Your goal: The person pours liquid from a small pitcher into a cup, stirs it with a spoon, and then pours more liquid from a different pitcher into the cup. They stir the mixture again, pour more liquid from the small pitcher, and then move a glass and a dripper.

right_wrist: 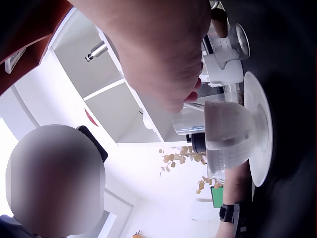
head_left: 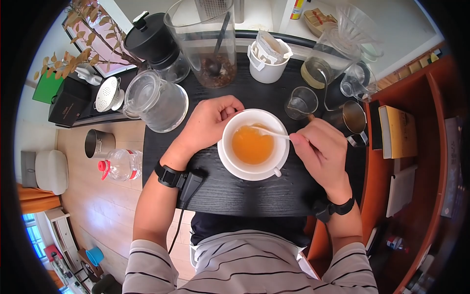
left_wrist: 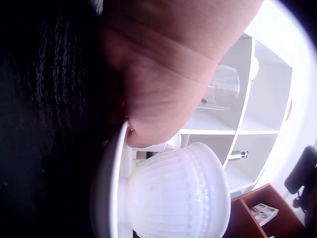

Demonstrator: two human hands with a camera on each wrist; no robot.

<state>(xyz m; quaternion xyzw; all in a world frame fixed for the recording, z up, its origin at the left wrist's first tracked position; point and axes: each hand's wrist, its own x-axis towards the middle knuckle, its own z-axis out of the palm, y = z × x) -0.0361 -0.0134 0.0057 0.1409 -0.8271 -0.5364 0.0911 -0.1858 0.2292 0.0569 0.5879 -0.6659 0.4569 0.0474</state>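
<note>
A white cup (head_left: 280,122) of orange-amber liquid stands on a white saucer (head_left: 234,170) on the black table. My left hand (head_left: 211,121) is at the cup's far left side, and in the left wrist view its thumb lies over the rim of the saucer (left_wrist: 105,196); its other fingers are hidden there. Over the cup's right side, my right hand (head_left: 320,149) pinches the handle of a white spoon (head_left: 274,133), whose other end dips into the liquid. The right wrist view shows the ribbed cup (right_wrist: 230,130) upright on its saucer, spoon handle slanting out over the rim.
Behind the cup are a glass pitcher (head_left: 161,108), a tall clear container (head_left: 198,54) and a white cup with a drip bag (head_left: 267,68). To the right stand a small glass beaker (head_left: 301,102) and a metal pitcher (head_left: 353,116). A cable (head_left: 177,228) hangs from my left wrist.
</note>
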